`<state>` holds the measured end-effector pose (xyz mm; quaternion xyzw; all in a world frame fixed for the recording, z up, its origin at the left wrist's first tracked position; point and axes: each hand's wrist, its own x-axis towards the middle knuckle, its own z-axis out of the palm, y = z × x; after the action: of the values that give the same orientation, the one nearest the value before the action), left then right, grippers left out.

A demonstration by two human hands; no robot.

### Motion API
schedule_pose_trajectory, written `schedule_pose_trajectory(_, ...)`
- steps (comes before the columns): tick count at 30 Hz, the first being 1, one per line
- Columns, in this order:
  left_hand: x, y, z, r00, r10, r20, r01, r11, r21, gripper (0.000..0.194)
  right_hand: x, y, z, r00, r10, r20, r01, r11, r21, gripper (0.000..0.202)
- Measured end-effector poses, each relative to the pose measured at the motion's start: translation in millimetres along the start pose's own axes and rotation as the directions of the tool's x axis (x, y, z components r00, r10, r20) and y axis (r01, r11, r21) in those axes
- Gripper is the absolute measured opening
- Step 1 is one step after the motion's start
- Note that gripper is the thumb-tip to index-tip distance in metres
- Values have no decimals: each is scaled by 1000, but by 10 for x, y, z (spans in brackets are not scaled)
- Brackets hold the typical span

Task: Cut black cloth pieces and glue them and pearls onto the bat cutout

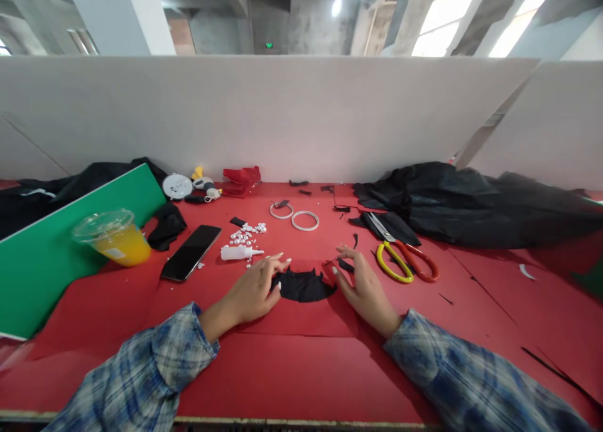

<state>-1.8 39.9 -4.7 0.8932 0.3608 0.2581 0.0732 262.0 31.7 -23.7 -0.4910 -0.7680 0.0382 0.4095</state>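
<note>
A small piece of black cloth (pixel 306 286) with a jagged upper edge and a curved lower edge lies on a red sheet (pixel 282 322). My left hand (pixel 257 287) rests at the cloth's left end, thumb and fingers apart, the fingertips touching or just over its edge. At the right end is my right hand (pixel 365 287), its thumb and forefinger spread around a gap and holding nothing I can see. Beside the right fingers lies a black scrap (pixel 345 265). Close to my left fingers are a white glue bottle (pixel 238 252) and several loose white pearl beads (pixel 245 234).
Scissors (pixel 396 256) with yellow and red handles lie right of my hands. Two white rings (pixel 305 220) are beyond the cloth. A phone (pixel 191 253) and a cup of orange drink (pixel 117 240) are at left, by a green board (pixel 28 275). Black fabric (pixel 461 199) heaps at back right.
</note>
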Motion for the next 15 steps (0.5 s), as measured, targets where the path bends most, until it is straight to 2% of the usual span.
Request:
schedule_pose_trajectory(3, -3, -4, 49, 995, 92, 23, -94, 993, 73, 39, -27, -12, 29, 984, -99, 147, 111, 991, -80, 22)
schedule_pose_trajectory(6, -11, 31, 58, 992, 125, 30, -128, 984, 124, 40, -26, -97, 3, 917, -219, 333, 250, 967, -53, 23)
schedule_pose_trajectory(8, -15, 61, 60, 989, 147, 18, -148, 978, 149, 37, -6, -160, -32, 875, -256, 411, 290, 957, -20, 22)
schedule_pose_trajectory(11, -11, 95, 69, 983, 185, -6, -180, 965, 191, 35, 24, -218, -70, 855, -233, 463, 280, 960, -33, 22)
schedule_pose_trajectory(15, -8, 111, 86, 979, 201, -22, -191, 956, 223, 33, 20, -200, -67, 863, -213, 459, 265, 963, -50, 26)
